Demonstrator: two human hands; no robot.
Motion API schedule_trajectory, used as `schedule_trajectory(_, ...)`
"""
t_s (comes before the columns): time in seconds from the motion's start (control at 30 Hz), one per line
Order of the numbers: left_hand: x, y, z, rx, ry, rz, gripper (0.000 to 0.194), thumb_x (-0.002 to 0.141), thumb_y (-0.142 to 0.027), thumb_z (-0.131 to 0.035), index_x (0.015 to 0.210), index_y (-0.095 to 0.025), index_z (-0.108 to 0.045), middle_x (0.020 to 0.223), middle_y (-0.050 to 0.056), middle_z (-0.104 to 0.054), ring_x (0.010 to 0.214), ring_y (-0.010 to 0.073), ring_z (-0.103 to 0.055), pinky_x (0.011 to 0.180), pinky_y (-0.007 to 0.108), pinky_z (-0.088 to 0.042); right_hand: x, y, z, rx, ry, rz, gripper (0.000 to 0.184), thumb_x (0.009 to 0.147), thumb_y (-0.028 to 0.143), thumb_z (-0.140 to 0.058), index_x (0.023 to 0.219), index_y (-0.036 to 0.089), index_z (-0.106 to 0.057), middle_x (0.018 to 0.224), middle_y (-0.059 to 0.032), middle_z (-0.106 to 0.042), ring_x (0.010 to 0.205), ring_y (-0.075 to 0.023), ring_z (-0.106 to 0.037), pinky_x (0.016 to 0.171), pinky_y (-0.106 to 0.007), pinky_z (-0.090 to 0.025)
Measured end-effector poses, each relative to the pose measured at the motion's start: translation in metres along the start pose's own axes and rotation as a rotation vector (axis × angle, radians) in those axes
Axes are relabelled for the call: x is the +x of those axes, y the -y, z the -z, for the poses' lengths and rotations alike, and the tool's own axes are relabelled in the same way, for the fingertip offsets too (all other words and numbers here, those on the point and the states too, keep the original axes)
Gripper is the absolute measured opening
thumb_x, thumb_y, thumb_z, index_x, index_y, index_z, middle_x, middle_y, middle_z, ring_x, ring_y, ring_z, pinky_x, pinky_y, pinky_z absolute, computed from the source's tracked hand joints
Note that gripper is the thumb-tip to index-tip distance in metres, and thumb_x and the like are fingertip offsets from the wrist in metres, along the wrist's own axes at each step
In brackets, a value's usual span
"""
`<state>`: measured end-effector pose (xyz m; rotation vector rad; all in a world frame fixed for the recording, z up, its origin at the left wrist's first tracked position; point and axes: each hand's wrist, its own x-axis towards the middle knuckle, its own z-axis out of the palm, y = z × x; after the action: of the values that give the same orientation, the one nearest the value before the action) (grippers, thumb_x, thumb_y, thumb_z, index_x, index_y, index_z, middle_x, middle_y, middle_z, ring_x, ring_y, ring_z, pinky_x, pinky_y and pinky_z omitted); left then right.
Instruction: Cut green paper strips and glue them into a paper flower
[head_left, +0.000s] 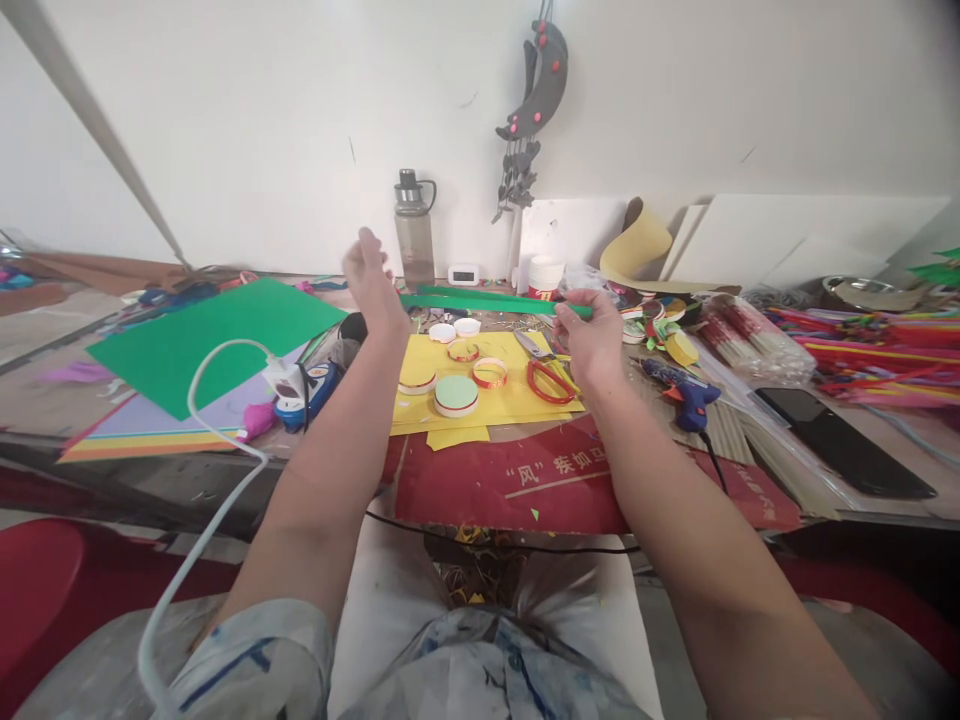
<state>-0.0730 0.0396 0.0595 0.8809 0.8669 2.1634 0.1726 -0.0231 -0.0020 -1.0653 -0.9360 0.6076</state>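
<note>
My right hand pinches one end of a long green paper strip, thumb against fingers. Level above the table, the strip runs leftward to the side of my left wrist, and a second layer shows along it. My left hand is raised, slightly blurred, with its thumb pointing up and apart; some of its fingers are hidden. Below lie yellow sheets bearing a round box with a pale green top, a red-and-gold ring and red-handled scissors. Two small white lids are farther back.
A green sheet tops coloured paper at left, beside a white cable and plug. At right are a blue glue gun, a black phone and coloured stems. A water bottle stands at the wall.
</note>
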Motion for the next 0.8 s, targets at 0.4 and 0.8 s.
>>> schedule_trajectory(0.4,-0.075,-0.004,-0.018,1.07,1.156,-0.556,0.026,0.105,-0.029,-0.057,0.122,-0.02,-0.074,0.127,0.011,-0.078,0.121,0.0254,-0.07,0.107,0.039,-0.05,-0.001,-0.007,0.002,-0.038,0.139,0.442,0.038,0.09,0.053,-0.078,0.113,0.028,-0.062,0.097,-0.0019,-0.065,0.077,-0.0161,-0.066,0.069,-0.032,-0.058)
schedule_trajectory(0.8,-0.075,-0.031,-0.016,0.751,1.282,0.092,0.033,0.097,-0.033,-0.065,0.068,-0.017,-0.066,0.055,-0.001,-0.061,0.042,0.0068,-0.048,0.048,0.022,-0.037,-0.012,0.017,-0.003,0.069,0.158,0.292,0.043,0.092,0.062,-0.071,0.077,0.024,-0.057,0.067,0.0041,-0.054,0.059,-0.0109,-0.05,0.06,-0.027,-0.046)
